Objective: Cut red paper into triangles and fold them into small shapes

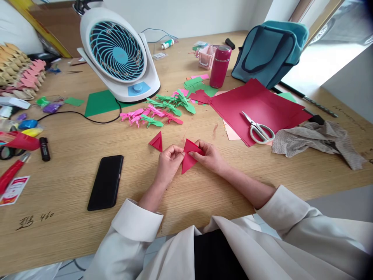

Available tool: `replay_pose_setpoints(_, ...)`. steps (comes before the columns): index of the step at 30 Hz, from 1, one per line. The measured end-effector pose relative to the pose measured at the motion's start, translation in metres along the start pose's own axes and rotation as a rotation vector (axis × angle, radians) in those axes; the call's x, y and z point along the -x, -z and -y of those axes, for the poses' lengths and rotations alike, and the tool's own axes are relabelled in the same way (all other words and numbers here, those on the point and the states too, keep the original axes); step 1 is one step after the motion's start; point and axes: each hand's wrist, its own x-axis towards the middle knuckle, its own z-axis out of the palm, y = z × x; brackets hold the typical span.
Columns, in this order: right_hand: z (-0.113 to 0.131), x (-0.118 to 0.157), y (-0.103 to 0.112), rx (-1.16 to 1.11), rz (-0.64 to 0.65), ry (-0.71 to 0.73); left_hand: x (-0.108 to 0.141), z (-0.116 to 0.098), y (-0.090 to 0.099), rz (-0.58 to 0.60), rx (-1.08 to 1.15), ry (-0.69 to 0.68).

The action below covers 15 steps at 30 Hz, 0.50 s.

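The left hand (170,163) pinches the left edge of a piece of folded red paper (190,165) between thumb and forefinger, its other fingers curled in. The right hand (212,156) grips the same paper at its right side, thumb lying flat on top; its fingertips are partly hidden behind the paper. The paper is between the two hands, in front of the person's body, near the front edge of the wooden table (70,229), with one point aimed toward the person and another away. Whether it touches the wood is hard to tell.

Just beyond the left hand lies a small folded red triangle (156,142), apart from the fingers. Farther back is a loose cluster of folded paper shapes (167,105) in pink, green and red, in front of a white fan (118,52) with blue blades. A green sheet (97,102) lies partly under the fan.

To the right, scissors (260,133) rest on a stack of large red sheets (253,103), their tips pointing away from the person. A crumpled cloth (311,140) lies beside the stack, and behind it stand a red bottle (220,68) and a blue bag (266,54). To the left lie a black phone (105,182) and, farther out, a black marker (44,149).
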Motion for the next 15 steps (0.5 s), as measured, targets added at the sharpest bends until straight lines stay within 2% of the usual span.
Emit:
replay_pose_setpoints(5,-0.002,0.001,-0.001,-0.031,0.005,0.029,0.001,-0.007,-0.003,0.014,0.073,0.051)
replay_pose_setpoints(9,-0.002,0.001,-0.001,-0.036,-0.018,0.086,0.0,-0.008,-0.003,0.041,0.09,0.022)
replay_pose_setpoints(15,0.009,0.002,0.006,0.119,-0.124,0.43,-0.001,-0.007,0.0,-0.056,0.069,-0.014)
